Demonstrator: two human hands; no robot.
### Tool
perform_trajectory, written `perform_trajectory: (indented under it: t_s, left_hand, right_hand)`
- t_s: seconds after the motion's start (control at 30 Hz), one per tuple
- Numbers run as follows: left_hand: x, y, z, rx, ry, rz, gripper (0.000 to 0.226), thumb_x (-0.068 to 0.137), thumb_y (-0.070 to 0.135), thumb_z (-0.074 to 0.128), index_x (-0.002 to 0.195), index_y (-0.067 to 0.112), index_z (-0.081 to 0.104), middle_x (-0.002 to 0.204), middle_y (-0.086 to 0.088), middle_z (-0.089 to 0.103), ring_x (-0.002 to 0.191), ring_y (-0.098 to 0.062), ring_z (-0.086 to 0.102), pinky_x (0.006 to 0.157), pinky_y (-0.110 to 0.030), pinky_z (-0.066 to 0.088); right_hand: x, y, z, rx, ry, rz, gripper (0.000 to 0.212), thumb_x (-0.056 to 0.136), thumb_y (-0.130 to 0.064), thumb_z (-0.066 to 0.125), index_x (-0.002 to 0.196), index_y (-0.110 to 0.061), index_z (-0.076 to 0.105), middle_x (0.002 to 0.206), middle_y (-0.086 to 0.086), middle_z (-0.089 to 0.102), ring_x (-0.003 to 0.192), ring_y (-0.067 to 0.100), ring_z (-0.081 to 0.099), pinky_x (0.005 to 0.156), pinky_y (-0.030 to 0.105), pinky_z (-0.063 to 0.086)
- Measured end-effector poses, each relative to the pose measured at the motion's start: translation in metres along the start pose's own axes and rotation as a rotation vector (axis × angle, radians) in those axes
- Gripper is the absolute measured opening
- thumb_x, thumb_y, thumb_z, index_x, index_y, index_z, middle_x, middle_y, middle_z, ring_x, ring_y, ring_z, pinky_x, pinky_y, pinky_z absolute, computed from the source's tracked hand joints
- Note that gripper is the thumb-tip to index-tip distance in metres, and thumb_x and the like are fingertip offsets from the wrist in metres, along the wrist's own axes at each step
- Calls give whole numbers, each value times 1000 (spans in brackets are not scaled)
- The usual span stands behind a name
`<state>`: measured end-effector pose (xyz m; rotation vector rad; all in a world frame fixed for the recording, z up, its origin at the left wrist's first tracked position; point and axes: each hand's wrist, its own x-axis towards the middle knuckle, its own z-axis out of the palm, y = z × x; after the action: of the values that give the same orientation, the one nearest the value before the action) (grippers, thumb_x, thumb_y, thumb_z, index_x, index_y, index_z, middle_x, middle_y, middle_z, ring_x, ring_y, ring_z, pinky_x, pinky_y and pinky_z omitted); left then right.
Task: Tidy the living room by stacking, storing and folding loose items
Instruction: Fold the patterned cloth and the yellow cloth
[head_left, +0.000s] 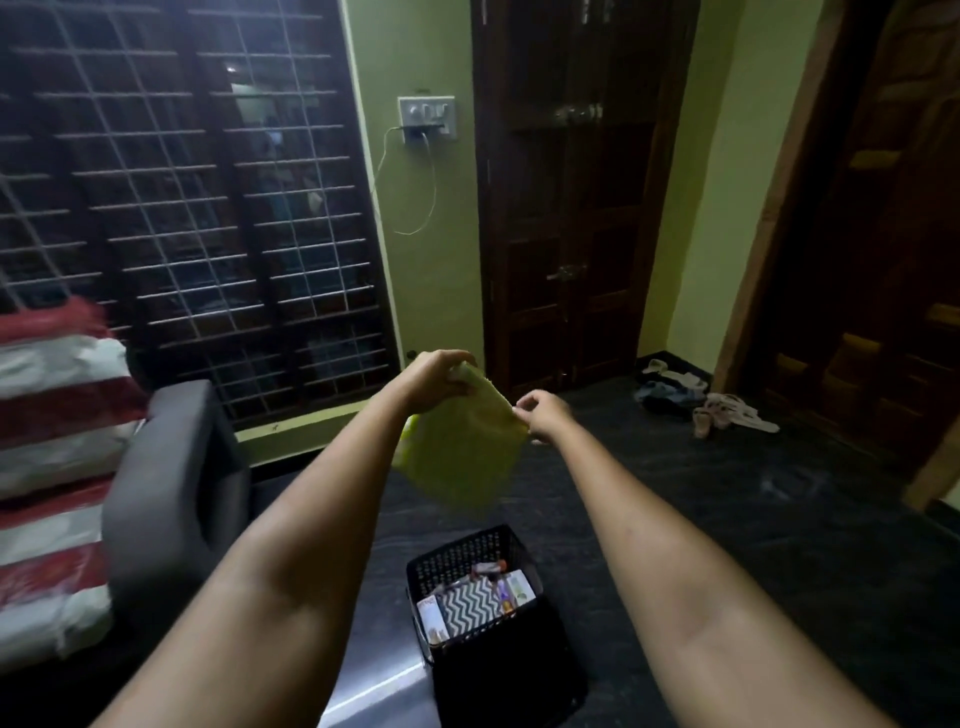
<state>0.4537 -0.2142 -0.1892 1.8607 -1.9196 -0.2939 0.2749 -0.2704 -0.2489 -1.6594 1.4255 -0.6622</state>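
Cloth (460, 457) hangs mid-frame above the basket (483, 592): left hand (434, 379) grips its upper corner with curled fingers, right hand (543, 415) pinches the other upper corner.

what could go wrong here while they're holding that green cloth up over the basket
1. The right hand only pinches a corner of the green cloth; it could slip and leave the left hand holding it alone.
2. The cloth hangs above the open black basket, so a drop might land it on the items inside.
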Motion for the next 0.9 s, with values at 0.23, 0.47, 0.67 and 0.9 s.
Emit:
perform_trajectory:
  t_s: [0.23,0.47,0.67,0.9]
  left_hand:
    - [32,-5,-12,99,32,-131,47,81,13,72,123,22,52,110,-10,61,97,-29,61,80,-35,51]
    - [63,9,-14,310,-50,-260,31,84,13,69,103,37,67,109,-1,61,90,-19,60,75,-30,50]
    - [73,12,-3,353,-59,-352,27,81,16,73,104,28,68,108,-3,63,95,-23,62,78,-33,51]
    - [85,27,-10,434,-130,-309,32,80,13,73,109,25,69,111,-1,66,97,-20,62,84,-36,52]
  right_hand:
    - [66,3,-3,90,-256,129,23,86,4,53,68,-9,50,67,11,50,43,12,54,43,20,43]
    - [96,-2,-16,32,-535,309,28,91,-7,37,65,-15,41,38,-2,46,51,10,47,50,25,41]
    - [130,3,-23,-309,-540,-63,13,82,-13,47,73,-15,56,70,2,54,69,22,51,56,27,30]
    - [137,-8,-16,-50,-866,-350,13,89,-14,64,101,-10,65,93,2,64,82,11,58,65,17,46]
